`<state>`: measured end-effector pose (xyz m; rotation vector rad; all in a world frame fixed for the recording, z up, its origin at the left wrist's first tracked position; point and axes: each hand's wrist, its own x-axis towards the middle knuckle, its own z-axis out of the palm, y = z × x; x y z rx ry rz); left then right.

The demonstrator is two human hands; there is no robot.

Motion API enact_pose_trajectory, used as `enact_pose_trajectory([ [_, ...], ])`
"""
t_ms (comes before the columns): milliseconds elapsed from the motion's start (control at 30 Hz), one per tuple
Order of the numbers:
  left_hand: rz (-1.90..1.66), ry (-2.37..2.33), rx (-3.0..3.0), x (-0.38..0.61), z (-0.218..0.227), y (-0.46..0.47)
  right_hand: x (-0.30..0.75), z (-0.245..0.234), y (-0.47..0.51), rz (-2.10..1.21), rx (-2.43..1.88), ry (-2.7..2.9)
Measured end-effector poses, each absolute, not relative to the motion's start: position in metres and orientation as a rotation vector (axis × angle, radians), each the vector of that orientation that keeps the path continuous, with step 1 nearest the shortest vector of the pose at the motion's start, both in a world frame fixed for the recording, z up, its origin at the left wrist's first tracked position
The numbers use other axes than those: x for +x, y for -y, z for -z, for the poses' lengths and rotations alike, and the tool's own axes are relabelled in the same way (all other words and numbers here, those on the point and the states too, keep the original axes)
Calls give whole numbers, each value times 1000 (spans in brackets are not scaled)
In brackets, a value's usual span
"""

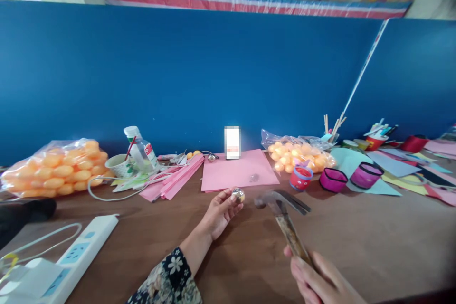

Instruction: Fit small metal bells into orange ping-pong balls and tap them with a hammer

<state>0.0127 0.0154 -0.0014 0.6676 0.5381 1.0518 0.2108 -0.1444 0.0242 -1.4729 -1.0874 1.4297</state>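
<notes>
My left hand pinches a small shiny metallic ball, silver with a yellowish gleam, just above the brown table. Its fingertips wrap the ball's near and left sides. To the right, my right hand is closed round the worn wooden handle of a claw hammer. The hammer is raised and tilted, its striking face toward the ball and its claw pointing right; hammer and ball are apart. Behind the ball lies a stack of pink sheets with a small greyish, see-through piece on it.
Bags of orange balls stand at left and right. A white power strip lies front left. Felt cups and coloured paper are at right. A bottle and a cup stand at left, below the blue partition.
</notes>
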Motion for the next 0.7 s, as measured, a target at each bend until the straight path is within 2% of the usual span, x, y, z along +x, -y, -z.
enact_pose_trajectory([
  [167, -1106, -547, 684, 14, 4, -16, 184, -42, 132, -1446, -1395, 1043],
  [700, -1081, -589, 739, 16, 6, -14, 182, -32, 122, -1600, -1186, 946],
])
